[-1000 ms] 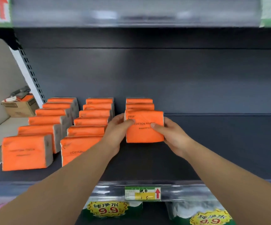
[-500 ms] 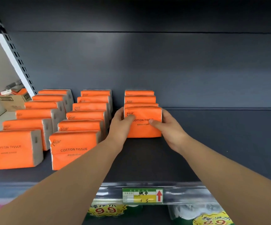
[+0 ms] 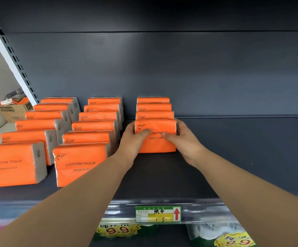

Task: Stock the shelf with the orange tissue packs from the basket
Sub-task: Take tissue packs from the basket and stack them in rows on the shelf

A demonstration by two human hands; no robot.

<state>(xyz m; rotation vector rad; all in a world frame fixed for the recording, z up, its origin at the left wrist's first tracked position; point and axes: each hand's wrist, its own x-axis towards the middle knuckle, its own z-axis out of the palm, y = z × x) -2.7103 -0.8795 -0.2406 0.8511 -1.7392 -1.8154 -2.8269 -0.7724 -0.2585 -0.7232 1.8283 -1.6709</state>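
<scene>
Your left hand (image 3: 132,139) and right hand (image 3: 182,141) both grip one orange tissue pack (image 3: 155,145). The two thumbs lie across its printed front and nearly meet at the middle, covering part of the words "COTTON TISSUE". The other fingers of each hand curl round the pack's short ends, the left at the left end and the right at the right end.

The pack stands upright on its long edge on the dark shelf (image 3: 233,157), front face toward you. It is at the head of the right row (image 3: 154,107), where three more orange packs stand one behind another, back to the rear panel. It sits close against the pack behind it, but you cannot tell whether the two touch.

To your left, just beside your left wrist, runs the middle row (image 3: 94,125) of six packs. Beyond that is the left row (image 3: 37,125), also six, all upright and facing you. Both of these rows reach nearer the shelf's front edge than the right row does.

Your forearms stretch in over the front rail, which carries a green and yellow price tag (image 3: 158,213) with a red arrow. Under the rail show yellow stickers (image 3: 117,229) reading 9.9. Far left, past a slotted post (image 3: 14,57), sits a cardboard box (image 3: 11,111).
</scene>
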